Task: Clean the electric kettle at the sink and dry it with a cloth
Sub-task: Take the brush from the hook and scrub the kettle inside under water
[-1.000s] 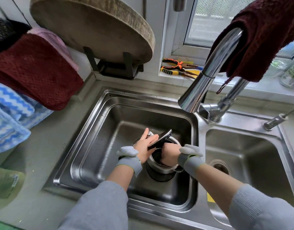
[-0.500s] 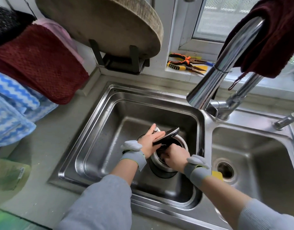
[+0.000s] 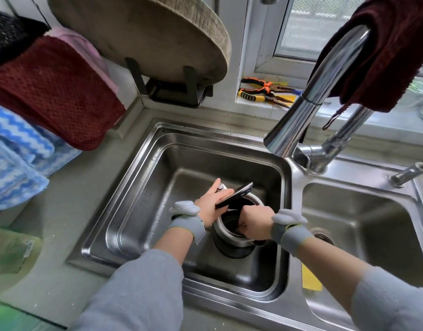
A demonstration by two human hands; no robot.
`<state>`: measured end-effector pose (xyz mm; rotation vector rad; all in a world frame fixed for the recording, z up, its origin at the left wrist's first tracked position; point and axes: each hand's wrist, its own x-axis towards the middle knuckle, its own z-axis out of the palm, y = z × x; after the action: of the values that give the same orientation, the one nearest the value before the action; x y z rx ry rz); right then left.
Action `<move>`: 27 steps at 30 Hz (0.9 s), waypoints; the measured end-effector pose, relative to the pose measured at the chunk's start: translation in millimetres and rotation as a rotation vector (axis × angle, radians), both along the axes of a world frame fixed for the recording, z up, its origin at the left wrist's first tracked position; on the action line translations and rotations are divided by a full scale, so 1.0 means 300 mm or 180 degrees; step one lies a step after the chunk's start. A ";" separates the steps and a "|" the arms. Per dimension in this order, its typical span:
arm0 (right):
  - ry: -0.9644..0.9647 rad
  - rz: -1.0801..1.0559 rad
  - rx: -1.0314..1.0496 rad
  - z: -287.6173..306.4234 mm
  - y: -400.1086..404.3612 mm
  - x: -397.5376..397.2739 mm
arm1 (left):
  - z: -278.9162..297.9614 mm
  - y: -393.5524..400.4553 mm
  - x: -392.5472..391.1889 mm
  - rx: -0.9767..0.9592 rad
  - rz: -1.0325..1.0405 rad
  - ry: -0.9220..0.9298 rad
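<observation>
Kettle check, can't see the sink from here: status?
Left hand steadies kettle, lid up. Right hand inside the mouth, fingers hidden. Faucet dry, nothing blocking.

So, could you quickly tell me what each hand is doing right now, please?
Left hand: open, fingers straight against the kettle by its raised lid.
Right hand: reaching into the kettle's mouth, fingers hidden; cannot be told.

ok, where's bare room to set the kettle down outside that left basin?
Right basin floor is bare around its drain. Counter strip between the hanging towels and left basin rim is bare. Crowded: windowsill with pliers; left basin, with kettle and both hands.
</observation>
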<state>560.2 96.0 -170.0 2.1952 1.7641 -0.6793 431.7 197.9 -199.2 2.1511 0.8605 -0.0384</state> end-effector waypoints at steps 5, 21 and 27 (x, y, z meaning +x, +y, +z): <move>-0.0724 0.0466 0.0430 0.019 -0.024 0.069 | 0.001 -0.018 0.003 -0.0060 0.0059 0.0004; -0.0341 0.0165 -0.0002 0.024 -0.040 -0.020 | -0.011 -0.020 0.010 0.0309 -0.0571 0.0242; -0.0545 -0.0058 0.0085 0.033 -0.050 0.021 | -0.007 -0.036 0.005 0.0050 -0.0092 0.0018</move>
<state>566.5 81.0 -160.2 2.2165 1.6787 -0.4583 433.2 187.1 -201.2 2.1791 0.8357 -0.0525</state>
